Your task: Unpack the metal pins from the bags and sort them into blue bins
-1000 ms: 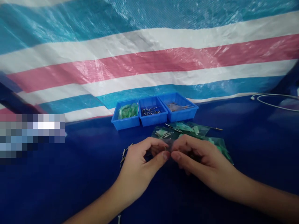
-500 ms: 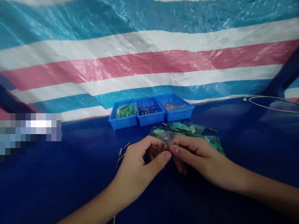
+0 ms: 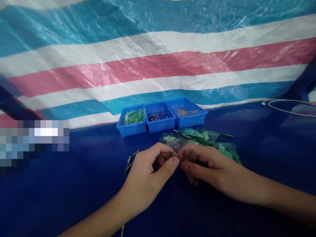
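My left hand (image 3: 150, 176) is closed in a pinch, thumb against forefinger, with the tip of a small thin metal piece (image 3: 172, 153) showing between them. Close beside it, my right hand (image 3: 212, 166) pinches a short brass-coloured metal pin (image 3: 186, 154), which stands roughly upright between thumb and forefinger. A small gap separates the two sets of fingertips. Behind the hands lie clear plastic bags (image 3: 228, 150) holding pale green pieces. Several thin metal pins (image 3: 128, 161) lie on the table left of my left hand, one of them partly hidden by it.
Three blue bins stand in a row at the back: one with green pieces (image 3: 134, 117), one with metal pins (image 3: 158, 117), one with a bagged heap (image 3: 189, 112). A white cable (image 3: 283, 110) curls at the right. Striped sheeting (image 3: 158, 69) hangs behind the blue table (image 3: 86, 184).
My fingertips have parted slightly, and the pin in my right hand now shows upright. The whole view has shifted a little. Bins and bags stay where they were.
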Demonstrator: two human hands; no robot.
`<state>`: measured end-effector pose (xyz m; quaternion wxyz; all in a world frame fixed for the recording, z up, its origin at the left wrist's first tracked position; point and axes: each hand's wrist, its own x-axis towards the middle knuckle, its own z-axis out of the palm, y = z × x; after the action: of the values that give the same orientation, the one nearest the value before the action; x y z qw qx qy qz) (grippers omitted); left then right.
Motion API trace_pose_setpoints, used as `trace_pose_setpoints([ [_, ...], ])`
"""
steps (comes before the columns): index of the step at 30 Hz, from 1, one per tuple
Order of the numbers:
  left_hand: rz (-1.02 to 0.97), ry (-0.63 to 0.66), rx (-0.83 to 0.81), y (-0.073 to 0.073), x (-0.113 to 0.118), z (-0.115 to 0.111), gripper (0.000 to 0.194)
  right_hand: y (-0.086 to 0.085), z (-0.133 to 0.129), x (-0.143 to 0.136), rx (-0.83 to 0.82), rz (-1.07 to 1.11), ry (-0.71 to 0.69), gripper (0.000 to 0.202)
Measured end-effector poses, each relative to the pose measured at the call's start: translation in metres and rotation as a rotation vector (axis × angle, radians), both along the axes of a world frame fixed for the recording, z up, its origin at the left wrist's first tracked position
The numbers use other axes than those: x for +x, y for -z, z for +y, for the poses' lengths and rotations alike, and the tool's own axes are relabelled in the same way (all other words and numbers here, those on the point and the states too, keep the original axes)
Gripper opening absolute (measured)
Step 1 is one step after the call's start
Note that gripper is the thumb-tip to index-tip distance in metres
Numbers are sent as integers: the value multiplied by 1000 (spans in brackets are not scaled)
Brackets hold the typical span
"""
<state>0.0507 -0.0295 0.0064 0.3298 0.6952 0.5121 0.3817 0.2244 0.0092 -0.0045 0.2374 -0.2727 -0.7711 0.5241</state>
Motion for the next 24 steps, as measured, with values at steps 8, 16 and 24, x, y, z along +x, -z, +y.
trace_pose_setpoints([
  [8,17,28,0,2,-1,-1,18,-3,0,0,81,-15,26,30],
  [16,12,35,1,1,0,-1,18,-4,-1,-1,127,-42,45,35],
  [24,12,33,12,2,0,-2,17,-4,-1,0,136,-76,38,34],
])
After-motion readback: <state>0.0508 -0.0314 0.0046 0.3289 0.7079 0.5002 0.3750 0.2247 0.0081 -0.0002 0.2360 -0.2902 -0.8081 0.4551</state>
